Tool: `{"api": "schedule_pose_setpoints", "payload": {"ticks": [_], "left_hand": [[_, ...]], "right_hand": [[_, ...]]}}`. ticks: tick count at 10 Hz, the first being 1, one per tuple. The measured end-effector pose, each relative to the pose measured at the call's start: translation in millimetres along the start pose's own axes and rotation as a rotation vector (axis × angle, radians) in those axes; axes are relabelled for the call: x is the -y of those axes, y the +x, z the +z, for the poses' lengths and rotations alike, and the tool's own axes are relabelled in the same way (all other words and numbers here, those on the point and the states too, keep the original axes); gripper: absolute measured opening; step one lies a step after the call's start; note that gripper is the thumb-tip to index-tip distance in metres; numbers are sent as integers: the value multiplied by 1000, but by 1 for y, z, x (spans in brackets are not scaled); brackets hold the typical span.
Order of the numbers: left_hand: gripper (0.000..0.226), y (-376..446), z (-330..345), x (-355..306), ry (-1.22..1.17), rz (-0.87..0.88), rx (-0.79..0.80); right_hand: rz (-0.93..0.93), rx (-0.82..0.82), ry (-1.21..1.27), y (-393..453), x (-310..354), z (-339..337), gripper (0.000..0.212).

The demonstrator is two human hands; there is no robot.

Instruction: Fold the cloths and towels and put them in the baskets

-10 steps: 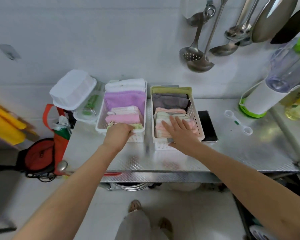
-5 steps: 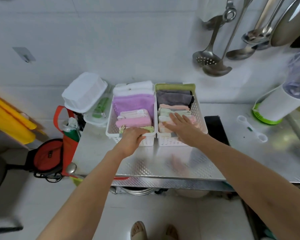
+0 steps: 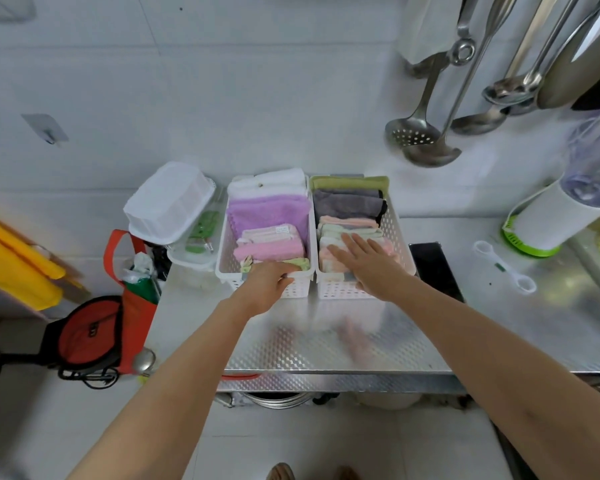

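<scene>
Two white perforated baskets stand side by side at the back of the metal table. The left basket (image 3: 222, 265) holds a white towel (image 3: 271, 181), a purple towel (image 3: 267, 213) and pink folded cloths (image 3: 267, 251). My left hand (image 3: 267, 282) grips its front rim, fingers curled over the edge. The right basket (image 3: 400, 244) holds a green cloth (image 3: 347, 183), a grey cloth (image 3: 347, 202) and pale folded cloths (image 3: 329, 252). My right hand (image 3: 368, 265) lies flat on those pale cloths, fingers spread.
A black phone (image 3: 433, 265) lies right of the baskets, with a white plastic clip (image 3: 503, 266) and a blender (image 3: 568, 209) farther right. An upturned white container (image 3: 168, 202) sits at the left. Ladles (image 3: 426, 133) hang above. A red bag (image 3: 125, 306) hangs off the table's left end.
Both hands stay on the baskets. The two baskets have drawn closer together, and my head view has shifted, bringing them toward the frame's centre.
</scene>
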State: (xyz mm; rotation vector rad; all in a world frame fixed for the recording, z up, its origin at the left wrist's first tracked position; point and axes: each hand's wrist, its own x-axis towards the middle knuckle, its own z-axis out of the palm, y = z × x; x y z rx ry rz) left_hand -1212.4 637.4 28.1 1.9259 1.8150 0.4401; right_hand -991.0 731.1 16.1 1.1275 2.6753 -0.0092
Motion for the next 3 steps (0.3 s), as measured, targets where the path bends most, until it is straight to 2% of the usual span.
{"api": "schedule_pose_setpoints", "payload": {"ticks": [1, 2, 3], "left_hand": [[34, 3, -8, -9, 204, -40, 187], [36, 5, -30, -26, 370, -50, 272], [28, -1, -46, -33, 425, -73, 201]], "right_hand": [[30, 61, 9, -4, 5, -6, 83], [77, 138, 80, -7, 16, -28, 78], [89, 119, 248, -14, 28, -54, 63]]}}
